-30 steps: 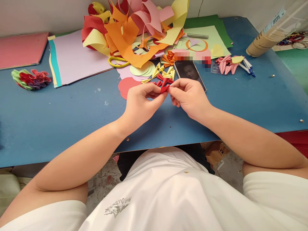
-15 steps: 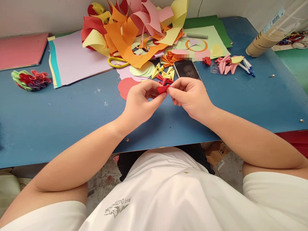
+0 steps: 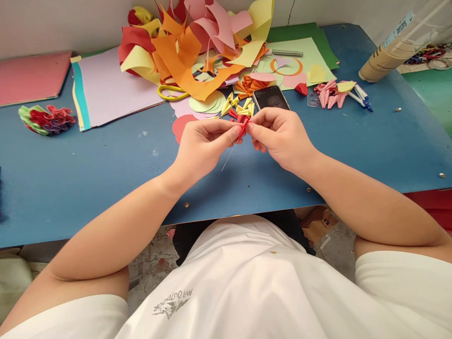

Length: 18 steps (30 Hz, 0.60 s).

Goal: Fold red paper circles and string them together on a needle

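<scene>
- So, workspace: blue table [image 3: 106, 188] against a pale wall [image 3: 70, 23]; wall has a thin dark crack [image 3: 291, 12] near the middle.
- Red paper piece [image 3: 244, 126]: up between both hands, above the table, mid-table in view.
- Left hand [image 3: 203, 143]: thumb and fingers pinching the red paper piece.
- Right hand [image 3: 278, 134]: fingertips pinching its upper end.
- Thin straight strand [image 3: 228, 160] slants down-left from the pinch; wire or thread, can't tell.
- Just beyond the hands: yellow paper cones [image 3: 243, 109], phone [image 3: 271, 97] with screen lit, partly behind right hand.
- Left of those: red discs [image 3: 181, 126], pale green discs [image 3: 208, 101], yellow loop handle [image 3: 173, 92] partly under scraps.
- Back of table: heap of curled paper scraps [image 3: 190, 56], orange/red/pink/yellow, near the wall.
- Back left: lilac-topped sheet stack [image 3: 120, 84], red flat board or folder [image 3: 33, 77]; ruffled paper ornament [image 3: 47, 120] in front.
- Back right: pale green sheet [image 3: 314, 52] over dark green sheet [image 3: 326, 42]; pink folded pieces [image 3: 332, 96] beside pens [image 3: 360, 98].
- Far right: clear cup [image 3: 381, 61], brownish contents, looks tilted in this wide view.
- Table surface: scuffs, small round metal studs [image 3: 442, 175] near the edges.
- Below near edge: worn, littered floor [image 3: 151, 263], brown paper bag [image 3: 318, 223].
</scene>
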Each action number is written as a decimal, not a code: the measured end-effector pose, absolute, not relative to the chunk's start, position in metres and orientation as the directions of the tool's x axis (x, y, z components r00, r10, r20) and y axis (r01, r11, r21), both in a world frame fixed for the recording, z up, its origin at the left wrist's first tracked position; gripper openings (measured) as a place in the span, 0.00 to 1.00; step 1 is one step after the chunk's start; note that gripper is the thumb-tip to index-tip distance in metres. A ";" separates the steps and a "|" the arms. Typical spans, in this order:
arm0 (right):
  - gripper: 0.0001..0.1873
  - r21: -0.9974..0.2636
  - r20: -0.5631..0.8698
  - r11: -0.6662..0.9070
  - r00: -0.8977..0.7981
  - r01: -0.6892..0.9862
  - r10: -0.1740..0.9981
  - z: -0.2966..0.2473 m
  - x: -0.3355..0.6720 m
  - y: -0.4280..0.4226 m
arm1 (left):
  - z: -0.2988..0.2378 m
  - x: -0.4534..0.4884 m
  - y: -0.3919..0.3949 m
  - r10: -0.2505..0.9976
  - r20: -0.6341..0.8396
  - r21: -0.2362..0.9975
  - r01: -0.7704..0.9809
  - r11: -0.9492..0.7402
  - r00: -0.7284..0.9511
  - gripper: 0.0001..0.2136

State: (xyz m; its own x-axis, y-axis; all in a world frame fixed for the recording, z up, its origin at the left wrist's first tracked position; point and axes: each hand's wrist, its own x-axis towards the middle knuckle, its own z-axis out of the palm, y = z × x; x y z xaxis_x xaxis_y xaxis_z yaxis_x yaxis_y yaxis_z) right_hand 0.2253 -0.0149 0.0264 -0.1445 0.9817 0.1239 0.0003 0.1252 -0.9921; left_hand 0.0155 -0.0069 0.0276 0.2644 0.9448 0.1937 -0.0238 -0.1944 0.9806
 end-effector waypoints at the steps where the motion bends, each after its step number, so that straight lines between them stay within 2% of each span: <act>1: 0.17 -0.992 0.122 0.123 -0.149 0.000 0.981 0.026 0.225 -0.014 | 0.026 0.016 -0.006 0.947 0.184 0.983 -0.043 -0.179 0.262 0.19; 5: 0.16 -0.993 0.117 0.120 -0.170 0.006 0.978 0.025 0.226 -0.013 | 0.022 0.015 -0.004 0.953 0.140 0.987 -0.110 -0.114 0.269 0.17; 10: 0.17 -0.992 0.123 0.128 -0.203 0.015 0.972 0.024 0.228 -0.012 | 0.024 0.014 -0.004 0.954 0.088 0.992 -0.111 -0.058 0.286 0.20; 18: 0.26 -0.990 0.116 0.130 -0.203 0.060 0.972 0.033 0.226 -0.017 | 0.037 0.009 -0.004 0.954 -0.002 0.997 -0.070 0.024 0.301 0.22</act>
State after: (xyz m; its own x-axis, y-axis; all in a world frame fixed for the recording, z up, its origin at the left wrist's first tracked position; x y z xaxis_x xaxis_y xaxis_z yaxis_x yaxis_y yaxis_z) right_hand 0.2265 -0.0168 0.0328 -0.2034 0.9722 0.1159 0.0599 0.1305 -0.9896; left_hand 0.0093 -0.0042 0.0366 0.3008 0.9537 -0.0021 -0.0702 0.0244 0.9972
